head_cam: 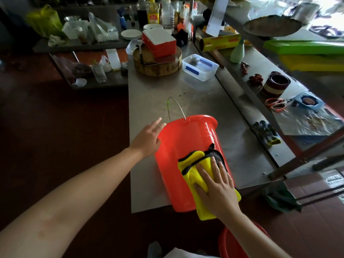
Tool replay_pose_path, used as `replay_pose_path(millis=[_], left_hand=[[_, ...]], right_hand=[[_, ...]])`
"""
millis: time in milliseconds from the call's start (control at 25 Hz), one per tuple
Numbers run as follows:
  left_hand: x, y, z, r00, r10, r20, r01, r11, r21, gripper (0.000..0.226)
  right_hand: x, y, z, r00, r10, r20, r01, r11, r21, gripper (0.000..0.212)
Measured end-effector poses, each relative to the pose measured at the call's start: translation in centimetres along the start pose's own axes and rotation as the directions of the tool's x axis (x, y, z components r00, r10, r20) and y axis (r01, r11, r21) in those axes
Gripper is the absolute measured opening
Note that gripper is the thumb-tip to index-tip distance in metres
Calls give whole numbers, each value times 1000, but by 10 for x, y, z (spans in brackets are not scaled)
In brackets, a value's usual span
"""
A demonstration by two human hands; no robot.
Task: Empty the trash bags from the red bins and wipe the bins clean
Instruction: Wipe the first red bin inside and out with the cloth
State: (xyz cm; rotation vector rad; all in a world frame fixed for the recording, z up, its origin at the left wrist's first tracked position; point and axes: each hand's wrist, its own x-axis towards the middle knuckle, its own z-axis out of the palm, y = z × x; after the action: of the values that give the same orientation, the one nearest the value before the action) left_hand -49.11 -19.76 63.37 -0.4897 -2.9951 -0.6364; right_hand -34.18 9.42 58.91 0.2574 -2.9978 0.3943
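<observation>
A red bin (178,146) lies on its side on the steel table (149,94), its open mouth and wire handle (175,107) pointing away from me and its base hanging over the near edge. My left hand (148,140) rests flat against the bin's left wall, fingers spread. My right hand (216,189) presses a yellow and dark grey cloth (193,170) onto the bin's upper side. A second red bin (229,244) shows partly at the bottom, below my right arm.
On the table stand a round wooden chopping block (158,66) with a red box (160,41) on it and a clear plastic container (200,67). Gloves (266,131), scissors (275,104) and a tape roll (275,86) lie on the right-hand shelf. Bottles (160,12) crowd the back.
</observation>
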Motion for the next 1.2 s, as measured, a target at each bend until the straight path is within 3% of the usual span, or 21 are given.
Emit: replay_pose_path(millis=[80,200,360,840,1200], left_hand=[[19,22,-3,974,162,-157,-146,983,111,67],[54,60,-2,955,268,-130,-224,933,281,65],[77,75,10,992,123,30,-126,933,337,57],[72,50,11,992,57,-110,-21,953,301,40],[49,29,-5,996,11,-84,-1,994,112,40]], right_hand=[[-9,1,-3,1000,10,12,-10,1000,-6,65],[-10,-4,-9,999,18,40,-18,1000,-7,65],[-9,-11,-6,999,10,45,-9,1000,-24,64],[79,-34,-1,990,95,107,-100,994,36,70],[-16,-18,14,1000,14,6,-14,1000,13,65]])
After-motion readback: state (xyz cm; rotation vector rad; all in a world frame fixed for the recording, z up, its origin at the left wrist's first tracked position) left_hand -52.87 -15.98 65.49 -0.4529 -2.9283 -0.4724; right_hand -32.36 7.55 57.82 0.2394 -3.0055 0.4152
